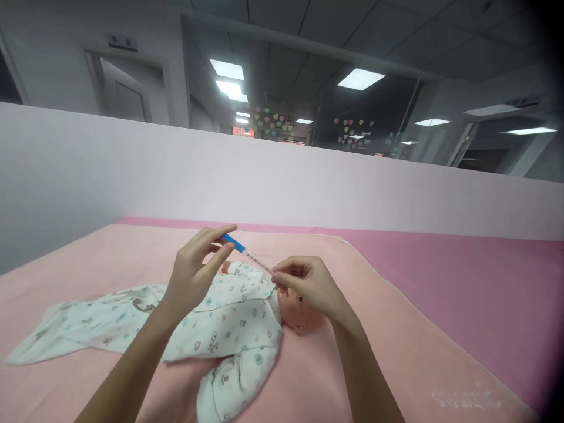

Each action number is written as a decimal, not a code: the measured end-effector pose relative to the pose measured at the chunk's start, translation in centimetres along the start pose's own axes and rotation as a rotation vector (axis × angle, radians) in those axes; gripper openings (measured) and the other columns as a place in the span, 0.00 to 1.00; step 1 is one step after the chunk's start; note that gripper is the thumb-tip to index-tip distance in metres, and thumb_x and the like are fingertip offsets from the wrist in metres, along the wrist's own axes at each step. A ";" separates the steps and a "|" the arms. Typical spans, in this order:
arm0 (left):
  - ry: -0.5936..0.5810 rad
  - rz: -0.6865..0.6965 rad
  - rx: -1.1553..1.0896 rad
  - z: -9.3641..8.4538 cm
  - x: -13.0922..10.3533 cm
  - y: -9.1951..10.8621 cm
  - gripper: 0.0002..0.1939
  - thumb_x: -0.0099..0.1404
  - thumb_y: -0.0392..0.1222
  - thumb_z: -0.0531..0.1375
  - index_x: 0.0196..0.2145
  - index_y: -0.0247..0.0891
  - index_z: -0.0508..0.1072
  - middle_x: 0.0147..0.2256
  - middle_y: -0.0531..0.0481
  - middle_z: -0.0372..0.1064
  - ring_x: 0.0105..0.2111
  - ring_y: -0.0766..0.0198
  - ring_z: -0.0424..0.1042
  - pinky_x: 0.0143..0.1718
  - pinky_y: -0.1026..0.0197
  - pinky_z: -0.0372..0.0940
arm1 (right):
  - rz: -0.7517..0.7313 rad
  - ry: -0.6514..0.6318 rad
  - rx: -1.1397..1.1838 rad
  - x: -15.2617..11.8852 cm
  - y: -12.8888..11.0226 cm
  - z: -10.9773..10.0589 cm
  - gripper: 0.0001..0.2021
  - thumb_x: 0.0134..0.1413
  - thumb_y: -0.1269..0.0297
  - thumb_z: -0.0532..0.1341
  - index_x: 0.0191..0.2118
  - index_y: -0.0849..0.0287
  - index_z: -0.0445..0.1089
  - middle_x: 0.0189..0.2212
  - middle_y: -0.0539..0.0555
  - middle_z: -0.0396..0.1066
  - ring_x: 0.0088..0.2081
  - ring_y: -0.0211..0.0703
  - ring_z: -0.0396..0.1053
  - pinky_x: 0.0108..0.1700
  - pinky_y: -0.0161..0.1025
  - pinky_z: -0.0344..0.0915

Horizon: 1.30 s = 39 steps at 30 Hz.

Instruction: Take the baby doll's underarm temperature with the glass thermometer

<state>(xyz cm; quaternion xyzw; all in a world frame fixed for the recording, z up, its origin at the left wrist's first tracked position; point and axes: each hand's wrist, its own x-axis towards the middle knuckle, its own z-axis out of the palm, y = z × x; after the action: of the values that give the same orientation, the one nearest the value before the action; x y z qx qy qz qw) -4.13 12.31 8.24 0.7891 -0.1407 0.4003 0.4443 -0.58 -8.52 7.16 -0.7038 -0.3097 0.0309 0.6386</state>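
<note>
A slim clear tube with dark markings and a blue end [233,242] slants between my hands; whether it is a dropper or a thermometer I cannot tell. Thumb and fingers of my left hand [198,264] are closed on the blue end. At its lower tip, my right hand [311,285] pinches the clear part. Below lies a baby doll [296,308] on its back, its face partly behind my right hand. The doll wears a white patterned garment [233,329], which stretches out to the left. A small doll hand [226,267] shows beyond my left thumb.
A peach blanket [370,364] lies under the doll, over a pink surface [476,294]. Behind it stands a low white partition [282,182]. Farther back are a doorway [132,88], glass with heart stickers and ceiling lights.
</note>
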 end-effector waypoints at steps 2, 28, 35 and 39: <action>-0.010 -0.034 -0.021 0.2 0.0 0.0 0.15 0.61 0.46 0.56 0.46 0.45 0.69 0.39 0.50 0.66 0.30 0.68 0.68 0.29 0.65 0.68 | 0.007 -0.035 -0.017 0.1 0.2 0.1 0.09 0.44 0.61 0.62 0.29 0.62 0.73 0.26 0.53 0.71 0.25 0.36 0.66 0.28 0.34 0.64; 0.026 0.005 0.119 -0.5 -0.1 0.7 0.10 0.60 0.46 0.57 0.38 0.45 0.74 0.35 0.54 0.71 0.34 0.66 0.68 0.32 0.66 0.63 | -0.134 0.251 0.120 -0.5 -0.9 -1.8 0.09 0.46 0.63 0.63 0.36 0.58 0.73 0.30 0.53 0.73 0.29 0.38 0.70 0.35 0.39 0.71; -0.022 0.025 0.129 -0.7 -0.2 0.9 0.10 0.62 0.46 0.54 0.30 0.42 0.73 0.25 0.54 0.69 0.27 0.67 0.66 0.26 0.65 0.59 | -0.138 0.288 0.097 -0.6 -1.0 -1.6 0.11 0.47 0.59 0.63 0.34 0.60 0.74 0.27 0.53 0.73 0.27 0.38 0.70 0.32 0.39 0.71; -0.014 0.018 0.130 -0.6 -0.2 0.9 0.12 0.61 0.46 0.54 0.27 0.40 0.73 0.24 0.53 0.68 0.25 0.67 0.65 0.22 0.65 0.58 | -0.129 0.301 0.077 -0.7 -1.1 -1.6 0.11 0.47 0.58 0.63 0.32 0.60 0.74 0.26 0.53 0.72 0.27 0.39 0.69 0.31 0.39 0.70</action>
<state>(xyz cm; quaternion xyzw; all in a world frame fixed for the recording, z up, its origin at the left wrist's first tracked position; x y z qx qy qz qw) -5.11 12.26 8.79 0.8178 -0.1245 0.4068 0.3876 -0.91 -10.24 8.20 -0.6541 -0.2537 -0.1042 0.7049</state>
